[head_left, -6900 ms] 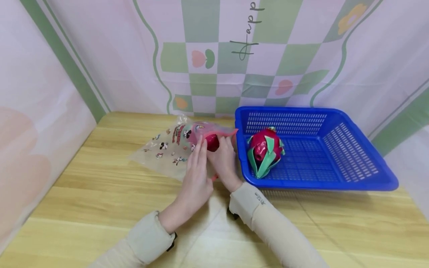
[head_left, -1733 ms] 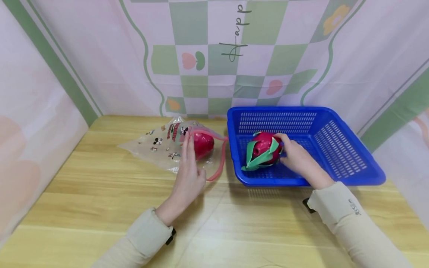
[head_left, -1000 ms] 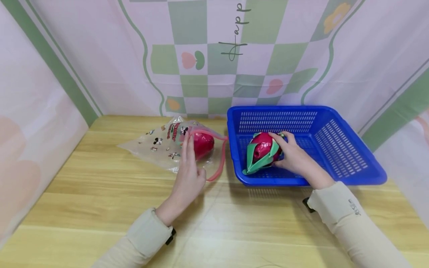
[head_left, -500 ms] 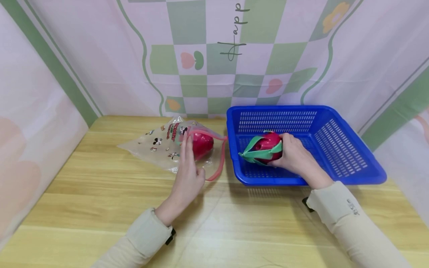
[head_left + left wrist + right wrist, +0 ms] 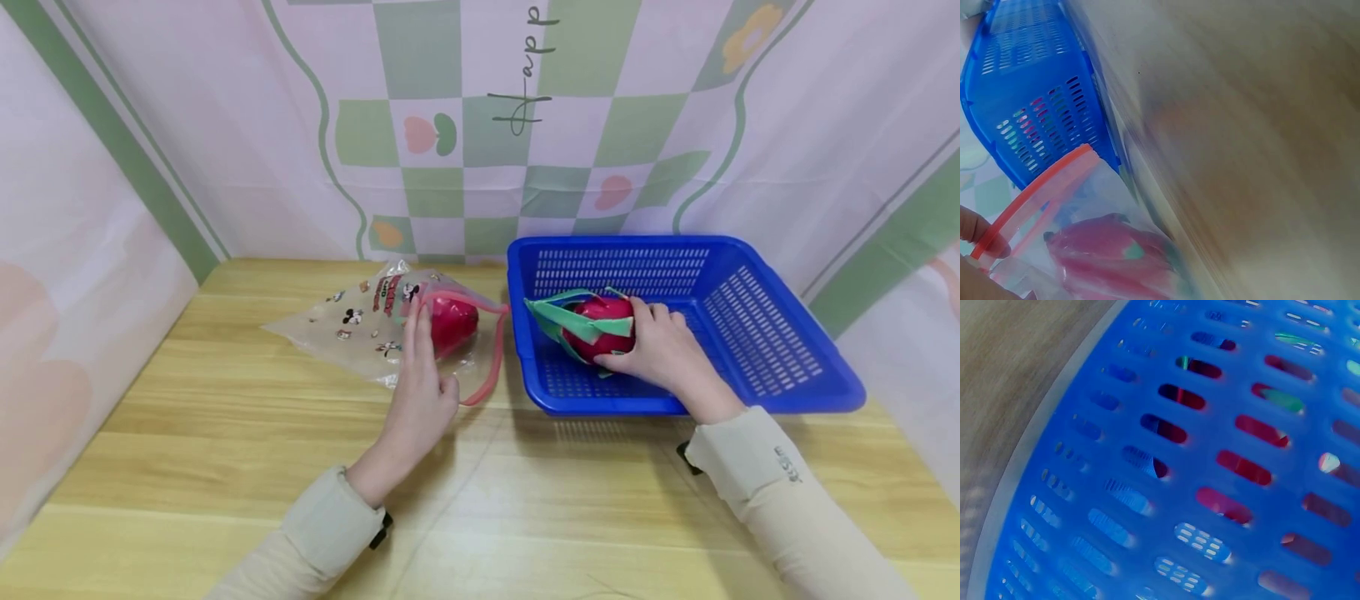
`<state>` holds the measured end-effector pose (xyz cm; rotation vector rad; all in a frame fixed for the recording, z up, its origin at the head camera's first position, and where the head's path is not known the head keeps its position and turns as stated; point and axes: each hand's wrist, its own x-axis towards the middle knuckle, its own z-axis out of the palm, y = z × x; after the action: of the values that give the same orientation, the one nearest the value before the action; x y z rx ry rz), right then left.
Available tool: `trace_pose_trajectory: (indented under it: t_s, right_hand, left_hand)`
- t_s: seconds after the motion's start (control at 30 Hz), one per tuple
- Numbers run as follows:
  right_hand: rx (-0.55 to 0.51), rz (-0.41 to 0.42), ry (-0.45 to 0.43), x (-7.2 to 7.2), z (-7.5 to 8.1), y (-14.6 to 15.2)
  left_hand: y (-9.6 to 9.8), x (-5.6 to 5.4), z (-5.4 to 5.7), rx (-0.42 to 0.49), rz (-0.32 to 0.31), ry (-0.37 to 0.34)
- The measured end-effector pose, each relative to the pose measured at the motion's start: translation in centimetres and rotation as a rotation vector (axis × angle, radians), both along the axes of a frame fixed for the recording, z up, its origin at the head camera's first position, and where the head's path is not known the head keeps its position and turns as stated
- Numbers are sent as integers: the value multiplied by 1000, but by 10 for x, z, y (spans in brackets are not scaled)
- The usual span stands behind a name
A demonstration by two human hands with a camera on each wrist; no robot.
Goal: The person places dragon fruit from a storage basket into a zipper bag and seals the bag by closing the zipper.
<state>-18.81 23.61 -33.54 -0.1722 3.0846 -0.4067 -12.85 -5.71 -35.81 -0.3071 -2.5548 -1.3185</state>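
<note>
In the head view, my right hand (image 5: pixel 666 350) grips a toy dragon fruit (image 5: pixel 592 327) inside the blue basket (image 5: pixel 697 406), thumb on its near side. It is glossy red with long green leaves pointing left. My left hand (image 5: pixel 422 404) holds the mouth of a clear zip bag (image 5: pixel 330 337) printed with cartoon figures. The left wrist view has the bag's red rim (image 5: pixel 1038 182) running between its digits. A second red fruit (image 5: pixel 457 323) lies in the bag near the mouth. In the right wrist view, basket slots show parts of the dragon fruit (image 5: pixel 1244 467); that hand is hidden.
Bag and basket stand side by side on a wooden table (image 5: pixel 315 467), the bag's rim close to the basket's left wall. A printed cloth (image 5: pixel 495 192) hangs behind the table, with more cloth at both sides.
My right hand has gone from the bag to the basket, gripped the dragon fruit there and turned it so its leaves point left. The left hand stays at the bag's mouth.
</note>
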Motion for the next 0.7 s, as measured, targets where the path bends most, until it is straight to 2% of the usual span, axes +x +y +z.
trace_pose_trajectory:
  t_s: [0.13,0.27,0.4,0.7]
  right_hand:
    - [-39,21,-16,-2,0,2]
    - [-91,6,-17,-3,0,4]
    - [-99,-2,-34,-4,-1,5]
    - [-188,25,-172,-5,1,7]
  left_hand:
    - [-1,1,0,-4,-1,-6]
    - [-1,1,-1,-1,-5,1]
    - [-1,1,-1,8,-8,9]
    - [-1,3,0,13,-12,-10]
